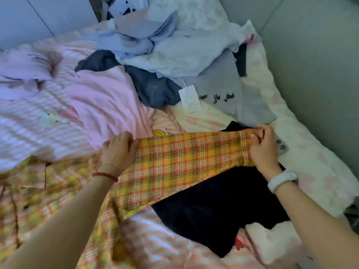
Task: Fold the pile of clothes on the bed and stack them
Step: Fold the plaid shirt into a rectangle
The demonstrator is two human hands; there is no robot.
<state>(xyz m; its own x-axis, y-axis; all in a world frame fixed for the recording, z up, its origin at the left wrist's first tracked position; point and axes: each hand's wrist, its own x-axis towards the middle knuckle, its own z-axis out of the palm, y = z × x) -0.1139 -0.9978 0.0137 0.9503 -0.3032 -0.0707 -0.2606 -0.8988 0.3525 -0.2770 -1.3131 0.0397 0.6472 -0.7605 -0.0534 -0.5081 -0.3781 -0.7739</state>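
A yellow and orange plaid shirt [174, 160] stretches across the bed in front of me. My left hand [118, 148] grips its fabric at the left, fingers curled over the edge. My right hand [262, 146] pinches the cuff end of its sleeve at the right. The sleeve lies over a black garment [223, 206] spread on the bed. Further back lie a pink top [104, 101], a dark blue garment [153, 86], a grey top [223, 88] with a white tag [189, 99], and a heap of pale blue clothes [155, 41].
The bed carries a pink striped cover [35, 117] at the left and a fluffy white blanket with pink spots [310, 152] at the right. A phone [281, 146] lies by my right hand. A grey padded wall [320, 55] borders the right side.
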